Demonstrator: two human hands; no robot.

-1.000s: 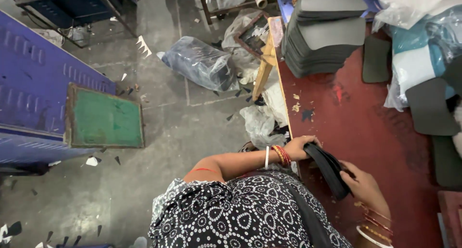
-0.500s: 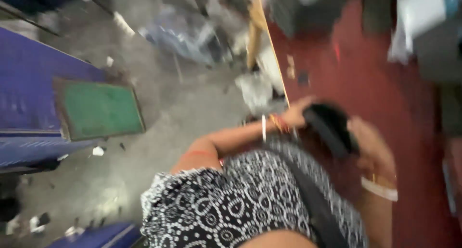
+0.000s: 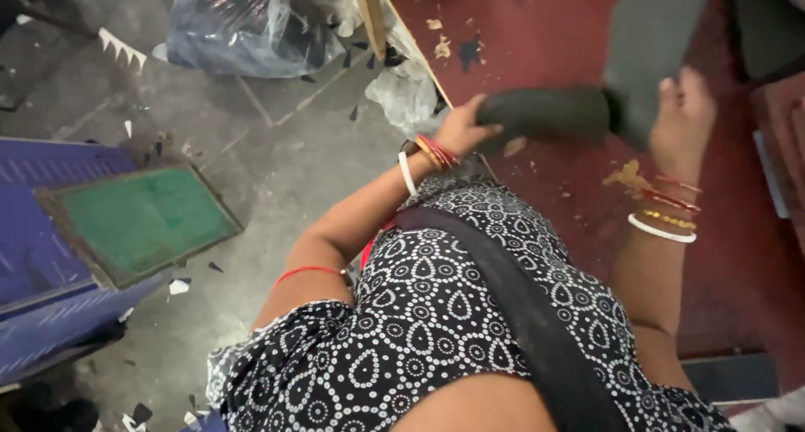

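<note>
My left hand (image 3: 464, 127) grips the near end of a dark rubbery piece (image 3: 545, 112) that lies rolled across the red table (image 3: 545, 30). My right hand (image 3: 683, 107) holds its other end, where a flat dark grey sheet (image 3: 650, 46) stands up from the table. I cannot tell whether roll and sheet are one piece. Both wrists carry bangles. My patterned black-and-white top and a black strap fill the lower view.
The table's wooden edge (image 3: 369, 17) runs along the left side. On the concrete floor lie a dark plastic bag (image 3: 239, 30), a clear crumpled bag (image 3: 402, 93), a green framed board (image 3: 138, 222), a blue metal panel (image 3: 38, 248) and small scraps.
The view has dropped closer to the table. Both hands have shifted farther over the red surface with the dark piece, which now looks stretched out between them.
</note>
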